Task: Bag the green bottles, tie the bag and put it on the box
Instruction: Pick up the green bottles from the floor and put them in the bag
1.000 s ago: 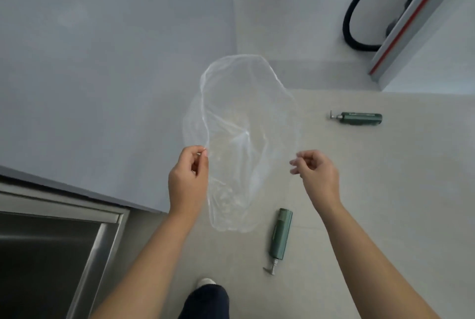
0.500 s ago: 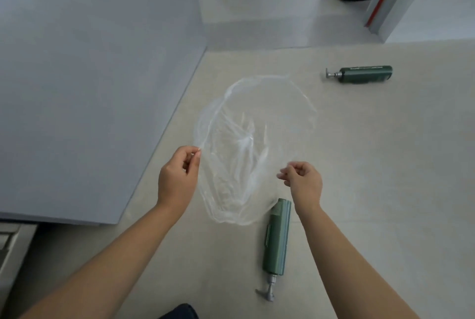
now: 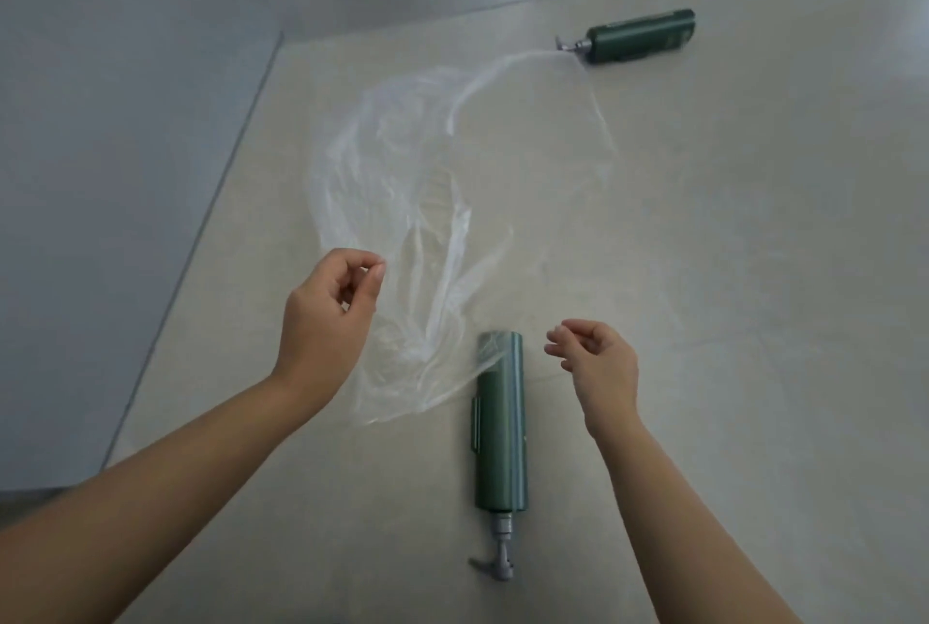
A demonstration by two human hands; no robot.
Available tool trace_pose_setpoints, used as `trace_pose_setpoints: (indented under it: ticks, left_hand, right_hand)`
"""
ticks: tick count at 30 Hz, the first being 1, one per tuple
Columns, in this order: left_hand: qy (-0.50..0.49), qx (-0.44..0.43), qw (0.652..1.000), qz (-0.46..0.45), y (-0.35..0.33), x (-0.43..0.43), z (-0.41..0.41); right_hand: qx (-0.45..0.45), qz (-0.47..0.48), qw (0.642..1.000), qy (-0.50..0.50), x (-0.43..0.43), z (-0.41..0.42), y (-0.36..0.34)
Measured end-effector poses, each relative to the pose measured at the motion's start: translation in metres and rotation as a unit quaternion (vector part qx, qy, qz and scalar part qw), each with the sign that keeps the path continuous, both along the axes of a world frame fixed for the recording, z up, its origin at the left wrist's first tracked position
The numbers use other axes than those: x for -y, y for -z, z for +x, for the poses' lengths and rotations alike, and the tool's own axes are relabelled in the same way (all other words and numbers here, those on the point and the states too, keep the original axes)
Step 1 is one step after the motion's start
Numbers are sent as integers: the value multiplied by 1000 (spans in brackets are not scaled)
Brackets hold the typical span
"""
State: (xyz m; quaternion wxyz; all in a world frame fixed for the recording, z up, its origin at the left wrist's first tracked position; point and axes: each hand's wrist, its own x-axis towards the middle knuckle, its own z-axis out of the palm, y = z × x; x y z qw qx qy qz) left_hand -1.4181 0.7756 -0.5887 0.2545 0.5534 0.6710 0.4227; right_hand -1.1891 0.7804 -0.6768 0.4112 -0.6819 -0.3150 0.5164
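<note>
On pale floor (image 3: 754,271), bag (image 3: 402,181) overlapping bottle (image 3: 501,432).

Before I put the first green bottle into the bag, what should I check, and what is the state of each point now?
1. Left hand pinches the bag rim: ok.
2. Right hand holds the rim: cannot tell, the film is too faint there.
3. Bag mouth wide open: ok.
4. Near green bottle close to the right hand: ok.
5. Bottles inside the bag: not ok; both lie on the floor, the far green bottle beyond the bag.
</note>
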Motion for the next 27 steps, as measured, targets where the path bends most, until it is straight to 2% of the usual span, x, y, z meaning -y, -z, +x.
trace_pose_setpoints:
  ticks: [8,16,27]
  left_hand:
    - [41,-15,999,9,19,2,18]
    - [34,-12,999,25,16,0,21]
    - [18,-11,1000,20,19,6,11]
  right_hand:
    - [10,-40,999,-24,54,-3,37]
    - [9,-73,994,-80,77,-22,46]
    - [77,-94,985,-123,94,-37,70]
